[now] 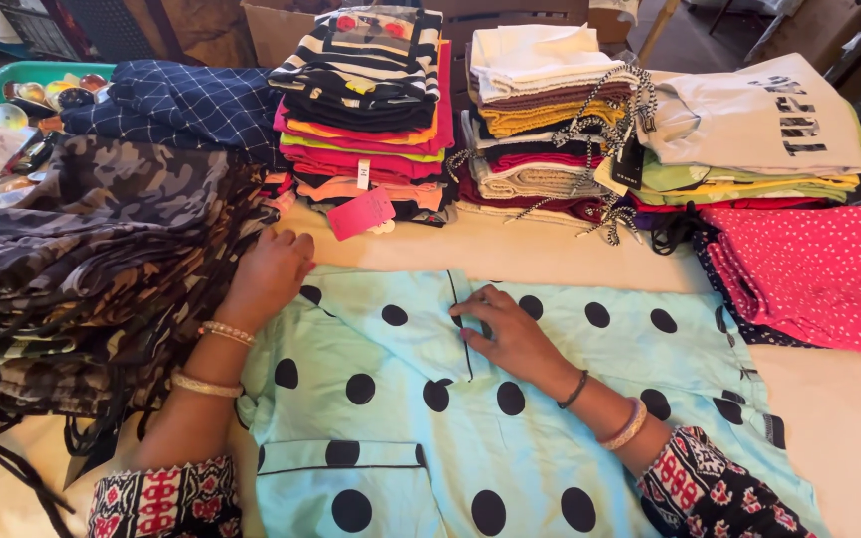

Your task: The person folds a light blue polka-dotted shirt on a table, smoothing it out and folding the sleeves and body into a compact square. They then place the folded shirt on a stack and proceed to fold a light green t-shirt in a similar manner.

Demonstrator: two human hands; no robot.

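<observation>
A light blue garment with black polka dots (510,399) lies spread flat on the cream table top (829,408), a pocket showing near its lower left. My left hand (269,274) rests curled on the garment's upper left corner, next to the camouflage pile. My right hand (505,329) lies flat with fingers spread on the middle of the garment, fingertips at the black-piped front edge. Both wrists wear bangles, and patterned red and black sleeves cover my forearms.
A tall pile of camouflage clothes (82,269) fills the left. Behind stand stacks of folded clothes: a striped-top stack (366,110), a stack with corded tags (540,120), a grey-shirt stack (759,130). A pink dotted garment (809,269) lies right. A green tray (12,85) sits far left.
</observation>
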